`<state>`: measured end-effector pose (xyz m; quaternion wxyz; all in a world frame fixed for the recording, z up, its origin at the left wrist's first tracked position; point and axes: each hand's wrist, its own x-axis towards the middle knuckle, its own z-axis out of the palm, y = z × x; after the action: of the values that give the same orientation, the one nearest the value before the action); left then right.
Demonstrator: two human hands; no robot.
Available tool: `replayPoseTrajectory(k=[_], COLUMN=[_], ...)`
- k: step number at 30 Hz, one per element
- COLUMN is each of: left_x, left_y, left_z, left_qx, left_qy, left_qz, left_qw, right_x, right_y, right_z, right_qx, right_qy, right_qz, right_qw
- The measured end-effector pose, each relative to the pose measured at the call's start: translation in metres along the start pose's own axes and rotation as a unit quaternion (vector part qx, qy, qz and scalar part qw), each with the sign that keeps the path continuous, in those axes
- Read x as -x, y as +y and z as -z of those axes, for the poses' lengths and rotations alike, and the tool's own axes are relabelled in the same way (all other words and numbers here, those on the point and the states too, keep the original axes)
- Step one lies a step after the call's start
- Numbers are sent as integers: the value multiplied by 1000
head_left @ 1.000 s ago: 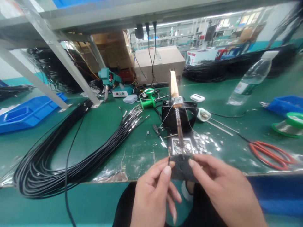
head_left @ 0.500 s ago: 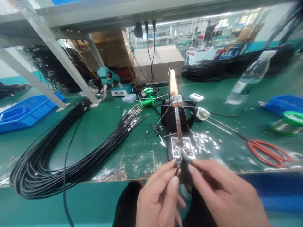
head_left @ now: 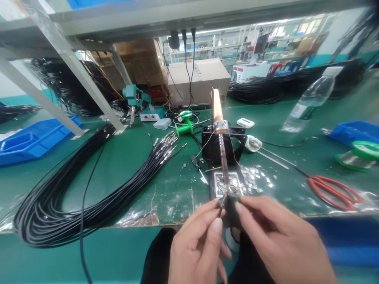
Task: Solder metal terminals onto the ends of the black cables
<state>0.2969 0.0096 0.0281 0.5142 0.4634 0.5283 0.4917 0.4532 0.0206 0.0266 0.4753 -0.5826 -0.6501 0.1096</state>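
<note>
My left hand (head_left: 197,240) pinches the end of a thin black cable (head_left: 220,211) between thumb and fingers. Opposite it, my right hand (head_left: 281,232) grips a dark, flat piece (head_left: 233,211), too blurred to name more closely. Both hands meet at the bench's front edge, right under the tip of a soldering iron (head_left: 224,157). The iron has a wooden handle and is fixed upright, tip down. Just behind the fingertips is a shallow tray of small metal bits (head_left: 218,193). What lies between the fingertips is partly hidden.
A large bundle of black cables (head_left: 59,205) curves over the left side. Around the iron are a black fan (head_left: 207,146), loose metal pieces (head_left: 253,177) and a screwdriver (head_left: 197,163). Red-handled scissors (head_left: 331,191), a solder spool (head_left: 359,156) and a bottle (head_left: 310,100) stand right.
Both hands stay almost in place under the iron's tip, with only a slight shift of the fingers and the held pieces. The view has moved a little.
</note>
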Motion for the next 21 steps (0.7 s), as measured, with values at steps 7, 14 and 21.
replayPoseTrajectory(k=[7, 14, 21], left_x=[-1, -15, -2], left_y=[-15, -10, -7], left_z=[5, 13, 3], left_qx=[8, 1, 18], left_qy=[-7, -80, -17], left_qz=[45, 101, 36], left_qw=[999, 992, 999], right_x=[5, -2, 3], right_y=[10, 12, 3], right_z=[-4, -7, -6], right_qx=[-4, 6, -16], right_qy=[-34, -36, -17], right_qz=[-34, -44, -7], right_qw=[999, 998, 1000])
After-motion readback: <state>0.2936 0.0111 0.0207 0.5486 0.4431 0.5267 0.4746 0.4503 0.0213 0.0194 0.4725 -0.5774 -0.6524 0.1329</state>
